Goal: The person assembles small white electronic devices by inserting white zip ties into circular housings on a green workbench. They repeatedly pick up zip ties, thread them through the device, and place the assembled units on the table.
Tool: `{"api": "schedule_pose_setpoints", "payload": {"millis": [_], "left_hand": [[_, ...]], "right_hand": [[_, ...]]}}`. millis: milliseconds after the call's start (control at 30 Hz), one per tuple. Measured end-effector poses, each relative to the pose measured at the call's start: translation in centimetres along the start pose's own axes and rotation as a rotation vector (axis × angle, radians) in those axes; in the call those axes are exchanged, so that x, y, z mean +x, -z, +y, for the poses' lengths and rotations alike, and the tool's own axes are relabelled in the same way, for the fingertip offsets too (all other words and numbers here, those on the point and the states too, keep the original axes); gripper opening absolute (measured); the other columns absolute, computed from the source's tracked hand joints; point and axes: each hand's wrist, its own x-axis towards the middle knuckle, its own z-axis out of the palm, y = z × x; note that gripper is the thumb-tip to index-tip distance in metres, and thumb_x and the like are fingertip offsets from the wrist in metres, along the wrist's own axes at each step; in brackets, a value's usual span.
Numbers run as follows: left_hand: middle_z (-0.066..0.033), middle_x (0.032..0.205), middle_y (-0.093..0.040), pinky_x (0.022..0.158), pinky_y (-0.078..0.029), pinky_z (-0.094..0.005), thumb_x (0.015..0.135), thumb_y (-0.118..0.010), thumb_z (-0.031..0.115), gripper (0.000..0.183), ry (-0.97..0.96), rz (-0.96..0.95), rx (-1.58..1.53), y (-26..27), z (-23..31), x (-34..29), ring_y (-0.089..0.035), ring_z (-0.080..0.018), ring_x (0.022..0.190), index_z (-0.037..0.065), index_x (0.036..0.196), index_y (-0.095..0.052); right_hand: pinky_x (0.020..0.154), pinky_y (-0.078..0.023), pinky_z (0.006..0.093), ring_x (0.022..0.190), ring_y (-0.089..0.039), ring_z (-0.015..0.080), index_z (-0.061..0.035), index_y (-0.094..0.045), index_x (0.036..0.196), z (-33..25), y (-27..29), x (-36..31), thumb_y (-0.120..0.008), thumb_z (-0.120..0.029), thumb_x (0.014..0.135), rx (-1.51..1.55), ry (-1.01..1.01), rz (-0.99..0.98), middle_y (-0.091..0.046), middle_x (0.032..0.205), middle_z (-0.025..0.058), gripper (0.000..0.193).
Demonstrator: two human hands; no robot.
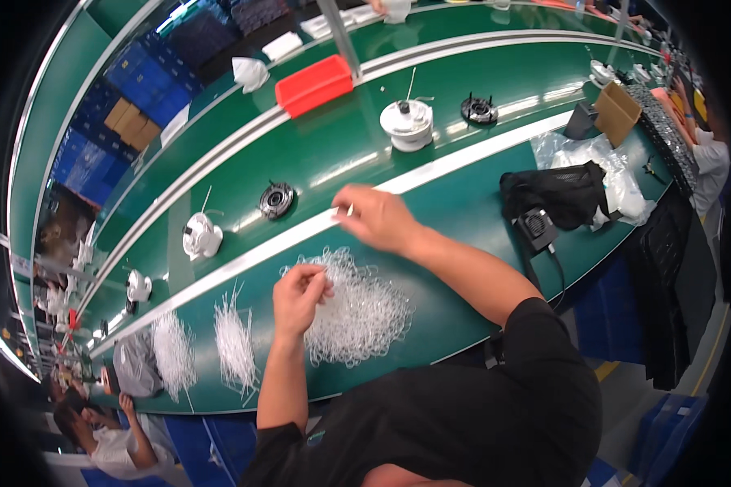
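Observation:
My left hand (299, 299) hovers at the left edge of a heap of clear, thin plastic loops (361, 321) on the green bench. Its thumb and fingers are pinched together, and whatever lies between them is too small to name. Farther forward, my right hand (378, 219) is over the white rail (300, 233), its fingers curled and closed. A tiny pale spot shows at its fingertips, but I cannot make out what it is. Beyond the hands, a black ring-shaped part (277, 200) and a white round housing (408, 126) with a thin wire rest on the green belt.
Left of the loops lie a bundle of white strips (234, 341), another pale pile (172, 355) and a grey bag (136, 365). A red bin (315, 86) stands beyond the belt. A black mesh bag (556, 195) sits at right. Other people work at both sides.

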Motion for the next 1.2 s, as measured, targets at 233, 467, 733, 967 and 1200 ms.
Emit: {"api": "schedule_pose_setpoints", "payload": {"millis": [233, 467, 733, 967, 1200], "left_hand": [[-0.0084, 0.070, -0.063, 0.052, -0.047, -0.0290, 0.092, -0.060, 0.008, 0.009, 0.052, -0.058, -0.726, 0.6, -0.6, -1.7, -0.060, -0.0190, 0.057, 0.005, 0.101, -0.060], [-0.0062, 0.067, -0.061, 0.055, -0.044, -0.0317, 0.091, -0.059, 0.006, 0.008, 0.100, -0.191, -1.053, 0.4, -1.2, -2.1, -0.054, -0.0189, 0.054, 0.007, 0.099, -0.061], [-0.0085, 0.088, -0.070, 0.061, -0.049, -0.0277, 0.099, -0.056, 0.012, 0.026, 0.109, -0.233, -0.898, -1.8, -0.5, -1.2, -0.068, -0.0207, 0.078, 0.005, 0.124, -0.060], [-0.0117, 0.097, -0.071, 0.062, -0.050, -0.0237, 0.100, -0.057, 0.013, 0.020, 0.254, -0.262, -0.675, -6.0, -0.2, 2.0, -0.071, -0.0181, 0.086, 0.001, 0.116, -0.059], [-0.0096, 0.094, -0.071, 0.058, -0.049, -0.0232, 0.100, -0.056, 0.013, 0.014, 0.193, -0.107, -0.274, -9.2, 0.2, 4.9, -0.071, -0.0153, 0.081, 0.001, 0.107, -0.056]], "right_hand": [[0.076, -0.056, 0.0440, 0.099, -0.063, 0.0324, -0.0070, -0.065, 0.100, 15.4, 6.8, 5.9, -0.058, -0.010, 0.088, -0.929, -0.307, 0.119, -0.061, 0.106, 0.0141, 0.015], [0.077, -0.057, 0.0417, 0.100, -0.062, 0.0291, -0.0084, -0.067, 0.103, 15.3, 8.2, 5.2, -0.058, -0.006, 0.085, -1.036, -0.260, 0.003, -0.061, 0.106, 0.0123, 0.020], [0.069, -0.055, 0.0414, 0.086, -0.064, 0.0290, -0.0063, -0.069, 0.094, 4.0, 8.3, -5.8, -0.060, -0.003, 0.078, -0.869, 0.023, -0.029, -0.061, 0.088, 0.0113, 0.019], [0.069, -0.053, 0.0416, 0.087, -0.063, 0.0286, -0.0071, -0.069, 0.096, -0.2, 7.4, -11.2, -0.066, -0.014, 0.083, -0.700, -0.016, -0.021, -0.062, 0.088, 0.0093, 0.016], [0.080, -0.051, 0.0421, 0.099, -0.064, 0.0340, -0.0016, -0.067, 0.113, 2.6, 13.5, -6.5, -0.059, -0.041, 0.095, -0.385, -0.830, -0.155, -0.068, 0.108, 0.0158, 0.044]]}}
